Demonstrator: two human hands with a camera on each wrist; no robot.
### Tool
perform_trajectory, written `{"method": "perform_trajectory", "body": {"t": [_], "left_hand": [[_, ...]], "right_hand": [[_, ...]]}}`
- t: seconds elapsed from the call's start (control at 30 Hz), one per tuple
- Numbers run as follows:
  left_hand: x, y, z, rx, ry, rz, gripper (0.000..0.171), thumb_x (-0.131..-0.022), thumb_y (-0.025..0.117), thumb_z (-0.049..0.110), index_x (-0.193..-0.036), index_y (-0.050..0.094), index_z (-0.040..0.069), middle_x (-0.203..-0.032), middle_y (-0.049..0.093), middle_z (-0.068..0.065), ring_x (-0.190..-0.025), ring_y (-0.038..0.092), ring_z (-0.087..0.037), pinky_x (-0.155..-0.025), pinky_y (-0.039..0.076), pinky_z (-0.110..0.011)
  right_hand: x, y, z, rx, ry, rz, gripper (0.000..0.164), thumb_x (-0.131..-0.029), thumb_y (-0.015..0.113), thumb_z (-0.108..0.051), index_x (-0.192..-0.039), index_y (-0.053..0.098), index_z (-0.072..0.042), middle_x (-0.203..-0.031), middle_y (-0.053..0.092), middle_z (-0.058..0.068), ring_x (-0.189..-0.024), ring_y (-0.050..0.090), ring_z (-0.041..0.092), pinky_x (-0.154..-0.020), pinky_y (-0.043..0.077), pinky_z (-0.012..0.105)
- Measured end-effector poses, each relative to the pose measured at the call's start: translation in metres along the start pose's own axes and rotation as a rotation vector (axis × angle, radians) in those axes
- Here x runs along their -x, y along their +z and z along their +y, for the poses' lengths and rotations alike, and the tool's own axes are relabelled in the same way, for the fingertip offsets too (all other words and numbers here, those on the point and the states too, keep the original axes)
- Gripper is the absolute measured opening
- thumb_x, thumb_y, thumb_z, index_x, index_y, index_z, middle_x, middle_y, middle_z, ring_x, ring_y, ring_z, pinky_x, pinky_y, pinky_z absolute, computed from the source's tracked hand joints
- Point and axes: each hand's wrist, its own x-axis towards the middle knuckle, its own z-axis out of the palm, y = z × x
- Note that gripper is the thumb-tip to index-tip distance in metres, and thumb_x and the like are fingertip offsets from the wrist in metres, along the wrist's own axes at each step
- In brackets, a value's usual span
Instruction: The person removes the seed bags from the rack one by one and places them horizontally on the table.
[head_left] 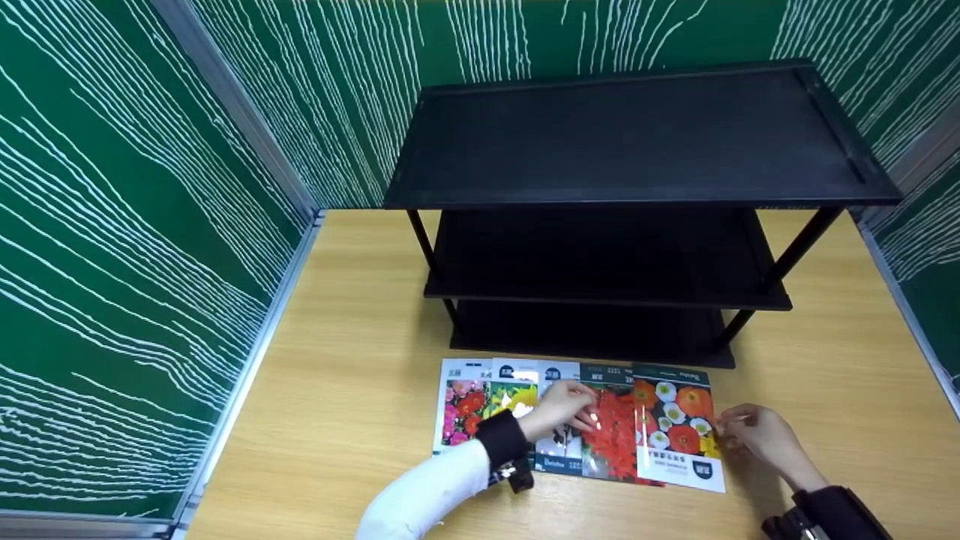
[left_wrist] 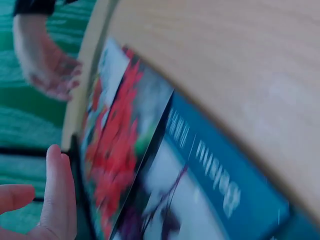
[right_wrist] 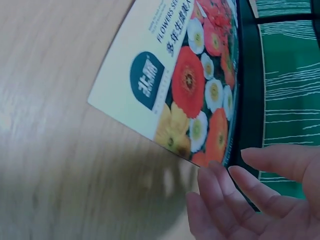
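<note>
Several flower seed packets lie overlapping in a row on the table. The rightmost packet (head_left: 675, 439) shows orange, red and white flowers. Beside it lies a packet with red blossoms (head_left: 616, 442), then one with a dark purple plant (left_wrist: 170, 220) and a teal band. Yellow flowers mark another packet (head_left: 517, 394), and pink and red ones the leftmost packet (head_left: 463, 412). My left hand (head_left: 561, 409) hovers over the middle packets, fingers loose and holding nothing. At the right edge of the rightmost packet, my right hand (head_left: 765, 435) has thumb and fingers apart, fingertips close to the packet's corner (right_wrist: 197, 157).
Right behind the packets stands a black three-tier shelf (head_left: 637, 142) on thin posts. Green panels with white streaks (head_left: 112, 247) enclose the wooden table (head_left: 337, 375) at the back and both sides.
</note>
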Motion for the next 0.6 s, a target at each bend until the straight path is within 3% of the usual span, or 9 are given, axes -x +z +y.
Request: {"method": "perform_trajectory", "body": {"t": [0.07,0.17,0.3,0.4,0.5,0.6], "left_hand": [[0.005,-0.014,0.005,-0.016,0.038,-0.003,0.023,-0.085,0.048,0.001,-0.103,0.055,-0.011,-0.083,0.061,-0.024,-0.062,0.062,-0.027,-0.061,0.054,-0.035],[0.018,-0.038,0.014,-0.083,0.138,0.009,0.023,-0.086,0.048,0.002,-0.104,0.054,-0.012,-0.085,0.061,-0.024,-0.066,0.061,-0.030,-0.062,0.054,-0.036],[0.045,-0.068,0.033,-0.268,0.289,0.081,0.021,-0.085,0.051,0.000,-0.101,0.056,-0.012,-0.088,0.060,-0.023,-0.076,0.059,-0.038,-0.064,0.053,-0.036],[0.051,-0.092,0.028,-0.413,0.400,0.172,0.019,-0.084,0.053,0.003,-0.099,0.059,-0.007,-0.088,0.062,-0.019,-0.077,0.060,-0.027,-0.067,0.052,-0.028],[0.050,-0.114,0.014,-0.509,0.528,0.303,0.017,-0.084,0.055,0.007,-0.095,0.062,-0.005,-0.085,0.064,-0.013,-0.074,0.060,-0.018,-0.067,0.050,-0.021],[0.052,-0.132,0.002,-0.650,0.691,0.439,0.014,-0.083,0.057,0.005,-0.092,0.062,-0.005,-0.084,0.063,-0.012,-0.074,0.060,-0.021,-0.066,0.052,-0.025]], "right_hand": [[0.002,-0.001,-0.001,0.062,-0.023,0.030,0.030,-0.082,0.046,-0.003,-0.103,0.050,0.018,-0.083,0.060,0.020,-0.062,0.059,0.020,-0.049,0.046,0.026],[0.006,-0.003,-0.005,0.145,-0.057,0.086,0.032,-0.084,0.046,-0.008,-0.104,0.051,0.017,-0.087,0.059,0.025,-0.068,0.058,0.026,-0.053,0.045,0.029],[0.013,-0.003,-0.010,0.230,-0.148,0.227,0.032,-0.086,0.049,-0.013,-0.103,0.054,0.013,-0.085,0.060,0.025,-0.073,0.057,0.032,-0.058,0.046,0.038],[0.018,0.000,-0.012,0.259,-0.232,0.345,0.027,-0.085,0.051,-0.009,-0.102,0.055,0.012,-0.085,0.060,0.025,-0.074,0.057,0.036,-0.061,0.046,0.045],[0.020,0.003,-0.013,0.278,-0.366,0.468,0.023,-0.080,0.054,-0.001,-0.099,0.056,0.012,-0.087,0.059,0.028,-0.078,0.055,0.042,-0.064,0.045,0.053],[0.019,0.007,-0.012,0.305,-0.514,0.578,0.022,-0.075,0.059,0.003,-0.095,0.058,0.011,-0.089,0.058,0.030,-0.082,0.053,0.045,-0.070,0.041,0.055]]}}
